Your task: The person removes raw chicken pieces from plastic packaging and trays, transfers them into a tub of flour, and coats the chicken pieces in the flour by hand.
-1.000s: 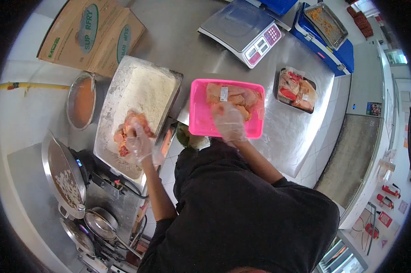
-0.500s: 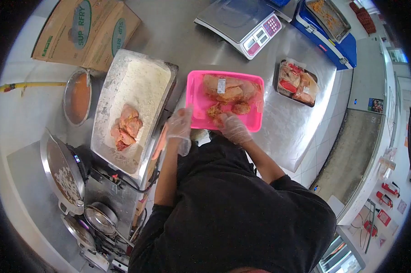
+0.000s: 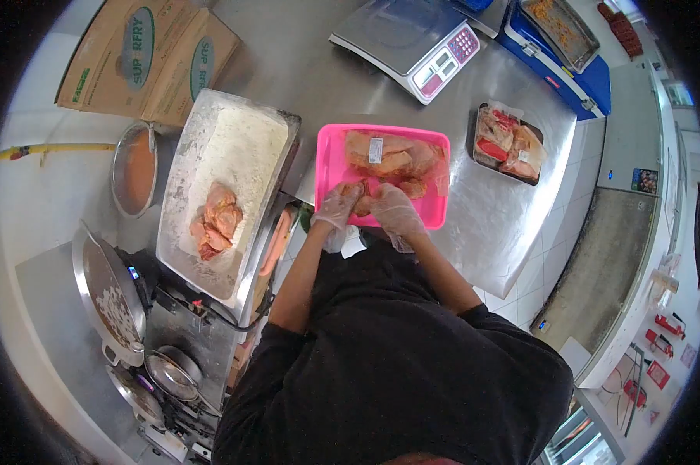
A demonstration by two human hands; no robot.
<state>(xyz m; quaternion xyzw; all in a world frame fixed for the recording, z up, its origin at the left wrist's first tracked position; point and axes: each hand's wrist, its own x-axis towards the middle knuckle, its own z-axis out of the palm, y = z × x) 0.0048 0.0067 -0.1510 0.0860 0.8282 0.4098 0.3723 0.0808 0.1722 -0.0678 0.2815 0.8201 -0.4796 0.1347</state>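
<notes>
Both hands wear clear plastic gloves and meet over the near side of a pink tray (image 3: 333,155). My left hand (image 3: 337,206) closes its fingers on the left side of a piece of raw seasoned chicken (image 3: 362,204). From the other side, my right hand (image 3: 395,209) grips the same piece. Behind them in the tray lies a bag of seasoned chicken (image 3: 412,157) with a white label. A smaller loose chicken piece (image 3: 413,188) rests just beyond my right hand. The undersides of the fingers are hidden.
To the left, a metal pan of flour (image 3: 245,143) holds several raw chicken pieces (image 3: 217,221). Beside it stand a bowl of orange liquid (image 3: 135,170) and a large pan (image 3: 110,291) on a stove. A scale (image 3: 412,43) and packed meat (image 3: 509,143) occupy the steel table.
My left hand has moved right, from the tray's left edge into the tray, and now holds the chicken piece together with my right hand.
</notes>
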